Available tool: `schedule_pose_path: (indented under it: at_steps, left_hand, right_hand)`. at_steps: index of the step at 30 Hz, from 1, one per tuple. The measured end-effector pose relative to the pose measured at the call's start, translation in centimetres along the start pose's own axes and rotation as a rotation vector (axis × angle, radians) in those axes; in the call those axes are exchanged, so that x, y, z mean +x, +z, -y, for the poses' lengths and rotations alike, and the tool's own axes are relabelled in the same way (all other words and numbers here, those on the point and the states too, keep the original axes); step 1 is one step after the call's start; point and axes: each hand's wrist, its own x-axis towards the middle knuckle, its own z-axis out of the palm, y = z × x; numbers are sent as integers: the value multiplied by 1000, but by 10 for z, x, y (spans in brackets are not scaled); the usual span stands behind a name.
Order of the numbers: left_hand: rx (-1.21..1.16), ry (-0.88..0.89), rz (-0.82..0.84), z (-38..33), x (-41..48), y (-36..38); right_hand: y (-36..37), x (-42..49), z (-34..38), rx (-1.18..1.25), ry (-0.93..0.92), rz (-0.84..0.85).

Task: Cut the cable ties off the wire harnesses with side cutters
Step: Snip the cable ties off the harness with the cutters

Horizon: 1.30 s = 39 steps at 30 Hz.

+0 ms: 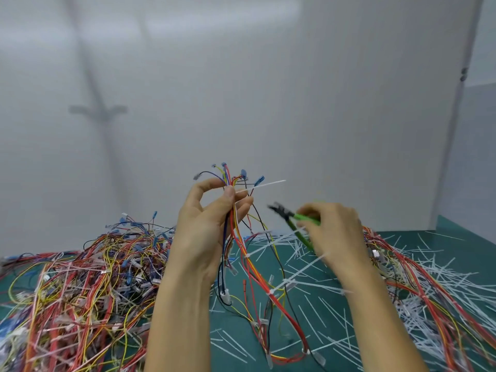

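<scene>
White backdrop panels close off the bench, with a green mat underneath. The big tangled heap of harnesses on the left has white ties all through it, so we take it as the to-do stock. The smaller heap on the right is likely the done side, but we cannot tell if the white strips on it are attached. Between the two, cut ties litter the mat, presumably dropped where they were snipped.

One harness is held upright in the middle, its tail trailing down to the mat. We judge it is raised so the tie stands clear of the heaps for the cutters. The left hand is clamped round the bundle near its top, thumb and fingers wrapped. The right hand grips the green handles of the side cutters. Their nose points left at the bundle, near it but apart. They are blurred, so we cannot tell the jaw gap.

The target cable tie is white and thin, sits around the wires just above the left thumb, and has a long tail poking right. The wires are red, yellow, blue and black, with blue terminals at the tips.
</scene>
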Motion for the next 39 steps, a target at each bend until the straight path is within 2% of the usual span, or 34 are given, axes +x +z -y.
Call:
schedule_pose_path:
  at_steps: [4, 7, 12, 14, 18, 22, 24, 26, 28, 30, 36, 39]
  left_hand:
    - [25, -6, -2, 1, -1, 1]
    - [19, -20, -64, 1, 0, 0]
    - [51, -18, -64, -1, 0, -3]
    - [80, -13, -31, 0, 1, -4]
    - [86, -32, 24, 3, -1, -4]
    - [219, 13, -19, 5, -1, -3]
    - [277, 50, -31, 7, -1, -3]
    - [281, 78, -36, 8, 0, -2]
    - [261, 86, -27, 8, 0, -2]
    - [259, 91, -17, 8, 0, -2]
    - [265, 117, -9, 10, -2, 1]
    - [241, 125, 9, 10, -2, 4]
  right_hand:
    - [-17, 2, 12, 75, -163, -362]
    - [-25, 0, 16, 116, -167, -435]
    - [-36, -2, 22, 686, -32, -239]
    - [-38, -4, 26, 748, 31, -157]
    - [-35, -7, 30, 575, 42, -210]
    - [-32, -7, 31, 501, -49, -232]
    - [-32, -7, 31, 496, -139, -159]
    - [-32, -7, 30, 465, -215, 6]
    - [-31, -8, 31, 443, -240, 189]
    - [-28, -10, 33, 416, -238, 293]
    - [-20, -16, 39, 181, -224, 393]
    - [-20, -16, 40, 202, -182, 412]
